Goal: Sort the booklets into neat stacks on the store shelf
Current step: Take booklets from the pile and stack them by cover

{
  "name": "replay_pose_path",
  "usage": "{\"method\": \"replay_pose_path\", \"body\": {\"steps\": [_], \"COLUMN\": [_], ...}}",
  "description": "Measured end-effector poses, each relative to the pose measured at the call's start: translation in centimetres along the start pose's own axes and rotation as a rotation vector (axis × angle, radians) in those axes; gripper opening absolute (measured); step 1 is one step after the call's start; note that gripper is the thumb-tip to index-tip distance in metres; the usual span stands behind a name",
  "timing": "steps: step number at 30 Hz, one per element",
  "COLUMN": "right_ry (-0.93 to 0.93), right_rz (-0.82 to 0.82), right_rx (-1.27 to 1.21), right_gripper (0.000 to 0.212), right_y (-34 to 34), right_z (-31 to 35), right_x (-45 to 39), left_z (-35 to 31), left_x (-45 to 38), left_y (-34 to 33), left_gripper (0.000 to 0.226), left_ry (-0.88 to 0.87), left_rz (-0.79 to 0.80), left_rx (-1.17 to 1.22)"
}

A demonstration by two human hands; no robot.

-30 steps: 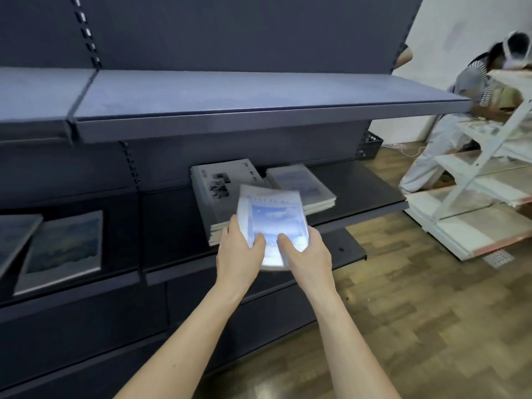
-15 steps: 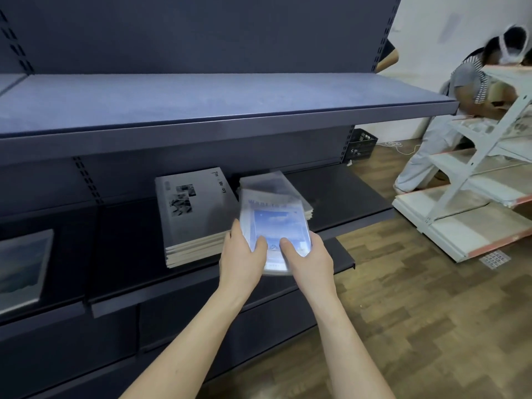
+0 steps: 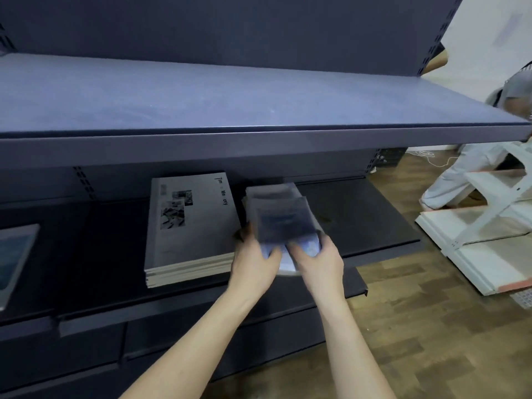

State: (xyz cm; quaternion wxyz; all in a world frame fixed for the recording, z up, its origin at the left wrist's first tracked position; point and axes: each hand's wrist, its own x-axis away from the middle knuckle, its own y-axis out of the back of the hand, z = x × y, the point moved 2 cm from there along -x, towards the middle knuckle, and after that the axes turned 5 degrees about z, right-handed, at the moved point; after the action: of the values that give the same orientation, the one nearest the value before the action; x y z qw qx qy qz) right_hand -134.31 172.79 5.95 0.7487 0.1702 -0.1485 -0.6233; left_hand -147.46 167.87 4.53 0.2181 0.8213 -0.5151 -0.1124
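Observation:
Both hands hold a small bundle of blue-cover booklets (image 3: 283, 220) by its near edge, under the upper shelf. My left hand (image 3: 254, 254) grips the left corner, my right hand (image 3: 315, 254) the right corner. The bundle is blurred and lies over a low stack of the same booklets (image 3: 253, 194) on the dark middle shelf (image 3: 359, 220); whether it rests on that stack I cannot tell. To its left sits a taller stack of grey booklets (image 3: 190, 223) with black-and-white photos on the cover.
A blue-grey upper shelf (image 3: 230, 105) overhangs the work area. A booklet with a blue picture (image 3: 14, 254) lies at the far left. On the right, a person kneels (image 3: 460, 174) beside white shelf parts (image 3: 495, 234) on the wooden floor.
Both hands have pushed the blue bundle forward, from in front of the shelf edge into the shelf over the low stack. The view has shifted right and closer.

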Motion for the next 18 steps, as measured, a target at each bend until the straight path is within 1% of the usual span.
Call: {"method": "replay_pose_path", "body": {"steps": [2,4,8,9,12,14,16,18], "right_ry": [0.017,0.044,0.105,0.124,0.189,0.240,0.244,0.253], "right_rz": [0.007,0.048,0.117,0.126,0.135,0.154,0.193,0.189], "right_rx": [0.009,0.024,0.061,0.078,0.201,0.331,0.352,0.357], "right_gripper": [0.028,0.029,0.026,0.025,0.019,0.028,0.038,0.041], "right_y": [0.3,0.8,1.8,2.0,2.0,1.6,1.1,0.7], "right_z": [-0.4,-0.7,-1.4,-1.6,-2.4,-3.1,-3.8,-4.4], "right_x": [-1.4,-3.0,-6.2,-7.1,-9.9,-11.5,-12.4,-13.0], "left_z": [-0.5,-1.2,-2.8,-3.0,-2.7,-2.1,-1.4,-1.8], "left_x": [-0.5,-1.1,-2.6,-3.2,-5.0,-5.9,-6.5,-6.8], "left_y": [-0.5,-1.2,-2.3,-2.6,-3.7,-4.8,-5.8,-6.1], "left_gripper": [0.025,0.021,0.036,0.037,0.045,0.044,0.040,0.041], "left_ry": [0.015,0.027,0.033,0.038,0.039,0.075,0.099,0.091], "left_rz": [-0.009,-0.023,-0.022,-0.018,-0.077,-0.085,-0.111,-0.158], "left_rx": [-0.001,-0.007,-0.054,-0.076,-0.134,-0.187,-0.257,-0.356]}}
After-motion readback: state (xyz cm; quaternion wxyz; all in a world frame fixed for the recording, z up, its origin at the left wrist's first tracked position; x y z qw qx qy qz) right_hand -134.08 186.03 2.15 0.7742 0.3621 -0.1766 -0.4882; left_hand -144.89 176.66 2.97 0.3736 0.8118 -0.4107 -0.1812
